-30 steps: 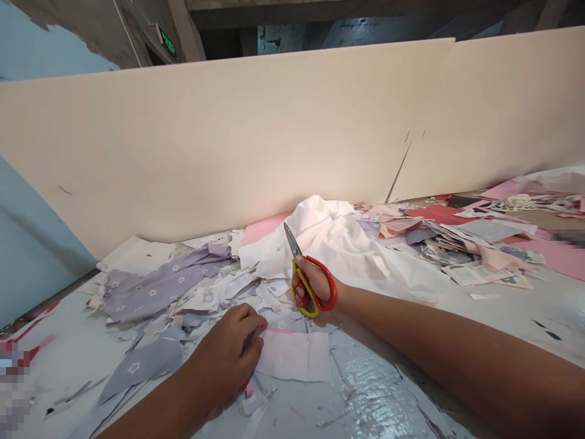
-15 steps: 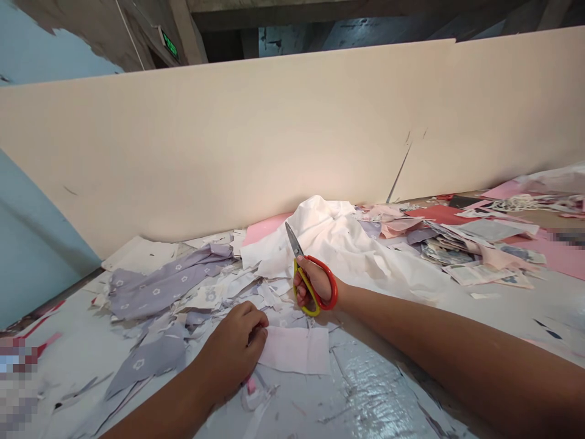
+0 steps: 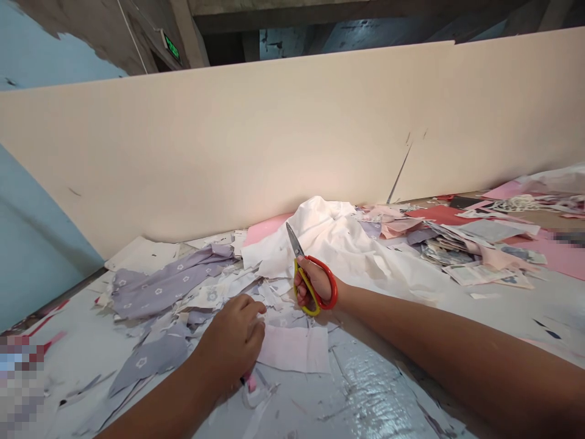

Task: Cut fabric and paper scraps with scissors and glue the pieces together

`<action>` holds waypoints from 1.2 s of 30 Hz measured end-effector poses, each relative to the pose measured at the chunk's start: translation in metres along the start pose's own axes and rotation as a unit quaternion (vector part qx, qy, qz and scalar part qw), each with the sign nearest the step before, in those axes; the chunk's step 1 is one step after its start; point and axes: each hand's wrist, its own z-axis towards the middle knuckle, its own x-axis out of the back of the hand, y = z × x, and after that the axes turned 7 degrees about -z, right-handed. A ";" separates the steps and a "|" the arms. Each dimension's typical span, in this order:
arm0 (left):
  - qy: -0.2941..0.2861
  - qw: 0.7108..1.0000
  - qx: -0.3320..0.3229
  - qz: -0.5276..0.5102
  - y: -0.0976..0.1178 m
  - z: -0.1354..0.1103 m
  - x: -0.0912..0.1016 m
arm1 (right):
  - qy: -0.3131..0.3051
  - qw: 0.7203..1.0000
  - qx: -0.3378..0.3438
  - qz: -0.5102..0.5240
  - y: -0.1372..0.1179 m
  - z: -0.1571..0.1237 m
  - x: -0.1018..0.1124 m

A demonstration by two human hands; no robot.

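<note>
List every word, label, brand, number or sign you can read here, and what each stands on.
No text can be read.
Green sign, above the pale board at upper left: markings too small and blurred to read.
Scissors: no lettering visible.
Pale pink piece: no lettering visible.
Pixelated patch at the left edge: nothing readable.

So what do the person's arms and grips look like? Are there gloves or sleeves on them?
Nope, none show! The bare human left forearm and bare human right forearm narrow toward the wrists. The ungloved human left grip and ungloved human right grip have rounded knuckles. I see no watch, bracelet, ring or cable.
</note>
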 end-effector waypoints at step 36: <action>-0.213 0.972 -0.004 -0.097 0.064 0.039 -0.015 | 0.013 0.999 0.020 -0.029 -0.001 -0.003 0.004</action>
